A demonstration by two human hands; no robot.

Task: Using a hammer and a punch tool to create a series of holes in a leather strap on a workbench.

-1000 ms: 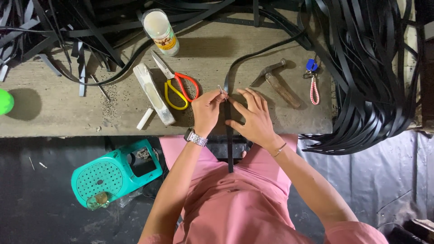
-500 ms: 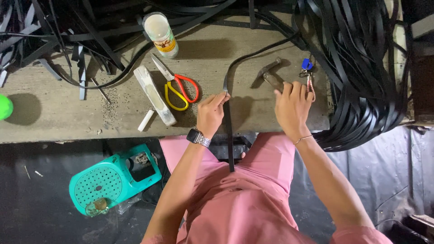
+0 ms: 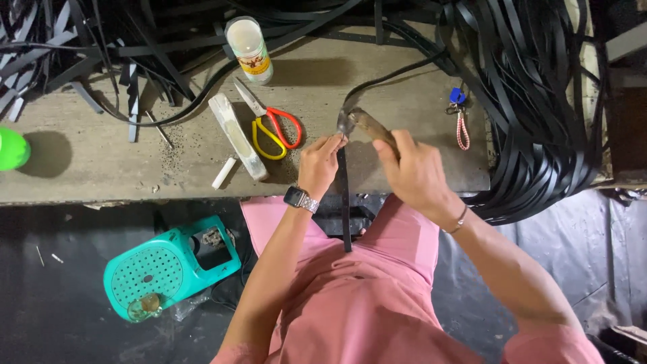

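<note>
A: Left hand (image 3: 318, 164) pinches the black strap (image 3: 344, 195) flat on the bench (image 3: 101, 162), fingers closed on it near its bend. Right hand (image 3: 412, 172) is wrapped around the hammer (image 3: 364, 123) handle, head over the strap.

B: Advice, as I judge it: keep fingertips clear of the head, strike short and square. Scissors (image 3: 273, 125) lie just left.

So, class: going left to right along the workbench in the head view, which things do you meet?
Green object → white bar → scissors → left hand → hammer → right hand → key lanyard.
</note>
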